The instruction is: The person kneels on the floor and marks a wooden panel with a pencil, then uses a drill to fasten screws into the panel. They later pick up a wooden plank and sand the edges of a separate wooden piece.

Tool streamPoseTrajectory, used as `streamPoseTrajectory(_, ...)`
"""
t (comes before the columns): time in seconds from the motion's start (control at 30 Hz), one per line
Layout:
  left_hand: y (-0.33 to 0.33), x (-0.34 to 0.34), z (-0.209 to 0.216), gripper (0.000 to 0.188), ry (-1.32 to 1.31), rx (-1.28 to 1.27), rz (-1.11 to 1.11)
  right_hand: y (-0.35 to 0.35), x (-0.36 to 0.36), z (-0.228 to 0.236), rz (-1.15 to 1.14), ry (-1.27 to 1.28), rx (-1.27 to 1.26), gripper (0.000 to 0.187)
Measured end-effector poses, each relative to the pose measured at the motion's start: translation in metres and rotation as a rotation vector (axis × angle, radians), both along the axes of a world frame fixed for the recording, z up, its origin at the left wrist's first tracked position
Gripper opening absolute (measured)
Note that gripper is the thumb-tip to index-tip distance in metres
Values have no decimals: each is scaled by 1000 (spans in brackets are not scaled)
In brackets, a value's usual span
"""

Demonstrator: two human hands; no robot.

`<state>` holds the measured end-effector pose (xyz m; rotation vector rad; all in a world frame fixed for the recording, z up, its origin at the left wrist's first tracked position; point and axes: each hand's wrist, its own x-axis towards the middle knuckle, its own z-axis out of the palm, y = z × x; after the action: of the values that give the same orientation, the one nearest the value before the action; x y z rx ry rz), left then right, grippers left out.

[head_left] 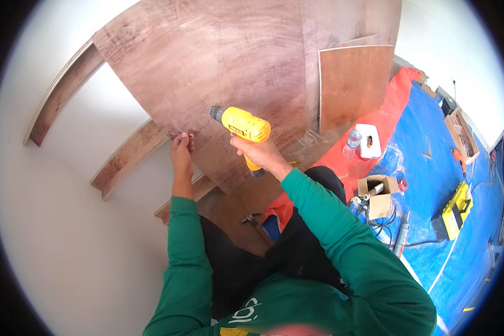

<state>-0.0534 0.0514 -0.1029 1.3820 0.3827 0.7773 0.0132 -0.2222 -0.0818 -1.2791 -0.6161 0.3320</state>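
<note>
My right hand (pixel 257 151) is wrapped round the grip of a yellow cordless drill (pixel 245 124). Its black chuck points left, over the large reddish-brown plywood panel (pixel 224 61). To the left, at the panel's edge, the fingers of my left hand (pixel 182 150) are pinched together. What they hold, if anything, is too small to make out. A wooden batten (pixel 126 157) on the white wall runs up to the panel just beside that hand. The drill is apart from my left hand.
A hammer (pixel 252 220) lies between my legs. On the right, a red sheet (pixel 350 159) and blue tarp (pixel 395 168) carry a clear plastic bottle (pixel 353 139), an open cardboard box (pixel 379 205) and a yellow toolbox (pixel 457 211). A smaller plywood piece (pixel 354 84) leans behind.
</note>
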Motion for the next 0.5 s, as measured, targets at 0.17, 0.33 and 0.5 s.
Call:
streamPoseTrajectory(0.17,-16,3,16,24,4,-103,-110,-23,12,2,3,100,53,26)
streamPoseTrajectory(0.33,-37,24,37,24,-106,-322,-456,-47,4,7,34,3,118,29)
streamPoseTrajectory(0.5,-61,50,49,22,-167,-500,-487,-55,-6,11,70,-58,68,27)
